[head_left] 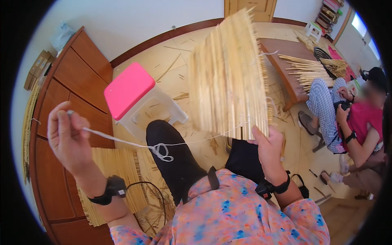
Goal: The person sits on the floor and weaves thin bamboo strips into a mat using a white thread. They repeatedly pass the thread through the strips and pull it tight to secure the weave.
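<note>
My right hand (267,151) grips the lower right corner of a mat of pale reed or straw stalks (226,77), held up in front of my knees with its stalks running upright. Out to the left, my left hand (67,132) is raised with its fingers pinched on a white string (116,139). The string stretches across to the mat's lower edge near my right hand, and a loose loop of it hangs over my left thigh. Something small and grey shows at the left fingertips, too small to name.
A pink-topped stool (130,89) stands ahead left, by a wooden cabinet (65,106). Another woven mat (118,175) lies low on the left. Stalk scraps litter the floor. At right, a brown table (281,53) bears loose stalks (306,71); a seated person (367,118) is beside it.
</note>
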The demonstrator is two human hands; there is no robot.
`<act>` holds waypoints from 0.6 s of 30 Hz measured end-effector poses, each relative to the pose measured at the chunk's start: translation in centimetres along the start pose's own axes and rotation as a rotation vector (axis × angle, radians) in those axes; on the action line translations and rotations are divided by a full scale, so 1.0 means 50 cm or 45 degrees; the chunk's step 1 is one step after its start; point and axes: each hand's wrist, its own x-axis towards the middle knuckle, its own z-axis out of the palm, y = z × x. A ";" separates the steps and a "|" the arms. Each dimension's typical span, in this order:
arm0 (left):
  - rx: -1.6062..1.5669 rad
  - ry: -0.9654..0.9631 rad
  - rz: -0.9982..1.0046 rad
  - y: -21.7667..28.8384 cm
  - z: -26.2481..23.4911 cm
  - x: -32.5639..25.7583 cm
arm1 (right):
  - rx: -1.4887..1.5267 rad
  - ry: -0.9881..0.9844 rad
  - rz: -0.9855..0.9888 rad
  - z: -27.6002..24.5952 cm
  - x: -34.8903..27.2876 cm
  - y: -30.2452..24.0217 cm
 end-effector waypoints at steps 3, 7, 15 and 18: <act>0.080 0.019 0.032 -0.001 -0.053 -0.007 | -0.134 -0.154 0.129 0.008 0.009 0.009; 0.245 0.051 -0.052 -0.030 -0.028 -0.047 | -0.610 -0.326 -0.208 0.018 0.011 0.038; 0.343 -0.656 -0.400 -0.131 0.145 -0.211 | -0.761 -0.450 -0.228 0.056 0.018 -0.002; 0.257 -0.735 -0.516 -0.197 0.205 -0.276 | -0.766 -0.384 -0.243 0.070 0.019 -0.002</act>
